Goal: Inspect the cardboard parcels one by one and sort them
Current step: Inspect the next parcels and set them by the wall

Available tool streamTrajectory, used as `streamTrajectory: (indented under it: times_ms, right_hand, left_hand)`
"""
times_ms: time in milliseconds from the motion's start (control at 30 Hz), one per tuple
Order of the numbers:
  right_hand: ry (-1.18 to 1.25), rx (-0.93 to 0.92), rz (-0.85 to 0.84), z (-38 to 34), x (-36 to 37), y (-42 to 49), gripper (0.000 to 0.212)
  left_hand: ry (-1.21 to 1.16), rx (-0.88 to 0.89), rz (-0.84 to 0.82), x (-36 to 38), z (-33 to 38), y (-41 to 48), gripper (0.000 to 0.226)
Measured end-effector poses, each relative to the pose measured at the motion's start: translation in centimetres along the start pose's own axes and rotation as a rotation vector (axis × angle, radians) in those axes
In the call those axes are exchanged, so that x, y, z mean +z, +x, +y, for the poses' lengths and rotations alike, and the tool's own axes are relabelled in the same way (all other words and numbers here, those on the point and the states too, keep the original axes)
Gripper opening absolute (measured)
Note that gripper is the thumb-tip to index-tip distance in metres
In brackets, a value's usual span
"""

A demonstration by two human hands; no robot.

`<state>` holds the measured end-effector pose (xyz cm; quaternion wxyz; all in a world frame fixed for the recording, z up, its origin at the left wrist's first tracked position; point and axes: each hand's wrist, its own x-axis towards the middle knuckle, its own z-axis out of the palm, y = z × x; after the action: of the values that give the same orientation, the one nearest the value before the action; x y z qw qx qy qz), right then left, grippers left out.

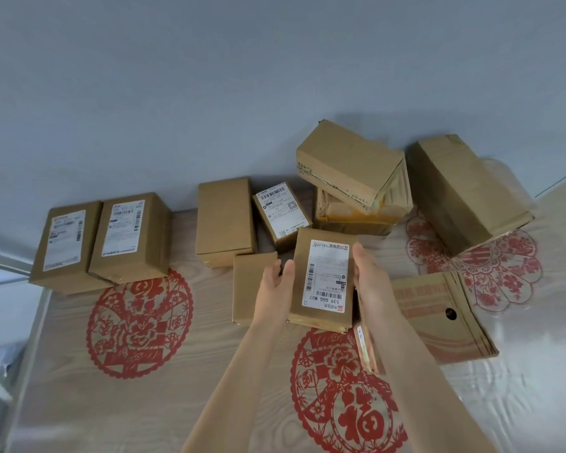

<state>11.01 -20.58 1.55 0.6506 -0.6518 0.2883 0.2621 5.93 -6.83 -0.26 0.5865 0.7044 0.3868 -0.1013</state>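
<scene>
2 hands clamp the labelled parcel [325,282] by its sides, left hand [275,284], right hand [370,279]; inspection underway, next it likely needs setting down with its kind

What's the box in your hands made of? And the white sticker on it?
The box looks like brown cardboard, matte, with creased edges. The sticker seems to be smooth white paper, printed with black barcodes; its sheen is hard to tell.

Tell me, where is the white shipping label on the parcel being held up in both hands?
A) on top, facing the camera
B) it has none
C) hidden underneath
A: the held parcel, gripped between the left hand and the right hand, shows its white label face up.
</scene>
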Motion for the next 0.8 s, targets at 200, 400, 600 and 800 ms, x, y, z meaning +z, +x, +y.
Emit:
streamTrajectory:
  times_ms: [200, 400, 600, 800]
  right_hand:
    - [-0.099, 0.019, 0.050, -0.5, 0.5, 2.6, 0.050]
    - [-0.114, 0.062, 0.052, -0.4, 1.2, 4.0, 0.055]
    - [0.033, 0.128, -0.002, -0.3, 1.5, 3.3, 0.043]
    - [0.080, 0.089, -0.050, 0.2, 1.9, 1.5, 0.049]
  left_hand:
    - [0.017, -0.016, -0.033, 0.9, 0.1, 1.8, 0.058]
    - [0.045, -0.073, -0.084, 1.4, 0.0, 3.1, 0.056]
    - [0.067, -0.065, -0.118, 1.5, -0.4, 3.0, 0.048]
    - [-0.035, -0.053, -0.101, -0.4, -1.1, 1.6, 0.034]
